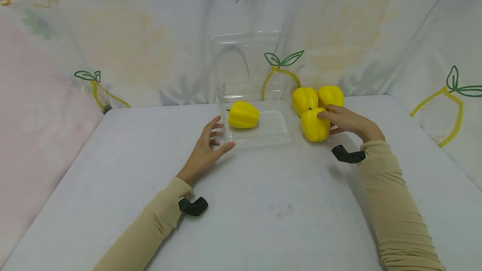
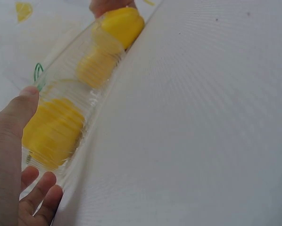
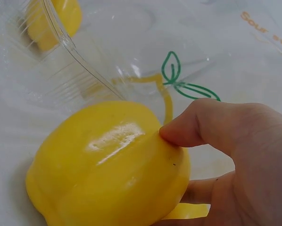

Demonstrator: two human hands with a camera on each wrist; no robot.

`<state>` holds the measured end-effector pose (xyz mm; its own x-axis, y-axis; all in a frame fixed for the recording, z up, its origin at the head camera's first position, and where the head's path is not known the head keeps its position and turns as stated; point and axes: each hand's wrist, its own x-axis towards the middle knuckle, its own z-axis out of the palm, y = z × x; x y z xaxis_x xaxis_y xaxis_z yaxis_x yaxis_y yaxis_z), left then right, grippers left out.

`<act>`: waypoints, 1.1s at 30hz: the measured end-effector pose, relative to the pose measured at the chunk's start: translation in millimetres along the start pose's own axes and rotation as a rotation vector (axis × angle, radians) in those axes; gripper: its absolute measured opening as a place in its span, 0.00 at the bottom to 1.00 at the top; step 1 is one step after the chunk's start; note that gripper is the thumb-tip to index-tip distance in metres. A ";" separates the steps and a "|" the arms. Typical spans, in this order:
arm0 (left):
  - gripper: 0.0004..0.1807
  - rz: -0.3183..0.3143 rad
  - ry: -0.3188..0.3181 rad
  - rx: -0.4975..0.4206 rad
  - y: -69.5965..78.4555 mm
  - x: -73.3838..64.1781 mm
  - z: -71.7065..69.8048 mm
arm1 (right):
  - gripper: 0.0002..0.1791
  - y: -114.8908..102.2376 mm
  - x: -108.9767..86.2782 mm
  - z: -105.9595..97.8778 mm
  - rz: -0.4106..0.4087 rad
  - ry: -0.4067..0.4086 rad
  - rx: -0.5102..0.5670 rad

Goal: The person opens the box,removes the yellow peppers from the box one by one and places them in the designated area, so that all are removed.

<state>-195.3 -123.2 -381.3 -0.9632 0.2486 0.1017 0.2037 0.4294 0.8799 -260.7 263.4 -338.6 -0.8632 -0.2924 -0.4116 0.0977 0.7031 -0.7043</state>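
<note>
A yellow bell pepper (image 1: 243, 114) lies on its side in a clear plastic box (image 1: 260, 142) whose lid stands raised at the back. My left hand (image 1: 205, 147) is at the box's front left corner, thumb and fingers spread along its walls. Right of the box, my right hand (image 1: 350, 121) holds the front yellow bell pepper (image 1: 314, 125), the thumb on one side and fingers on the other. In the right wrist view that bell pepper (image 3: 108, 165) fills the foreground; the fingertips are partly hidden behind it.
Two more yellow bell peppers, one on the left (image 1: 304, 100) and one on the right (image 1: 331, 95), sit behind the held one by the back edge. A white cloth covers the table (image 1: 263, 204). Behind it hangs a lemon-print curtain (image 1: 169, 45).
</note>
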 end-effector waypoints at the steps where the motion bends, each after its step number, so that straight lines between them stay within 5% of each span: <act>1: 0.45 0.000 0.000 0.000 0.1 -0.1 0.0 | 0.38 -0.1 0.0 0.0 0.002 -0.002 0.001; 33: 0.44 0.012 0.000 0.015 -0.9 0.2 -0.2 | 0.35 2.5 1.3 1.4 -0.015 0.004 -0.007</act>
<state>-195.7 -123.7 -382.0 -0.9607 0.2539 0.1119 0.2176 0.4390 0.8718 -261.0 263.8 -341.6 -0.8663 -0.3005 -0.3990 0.0813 0.7033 -0.7062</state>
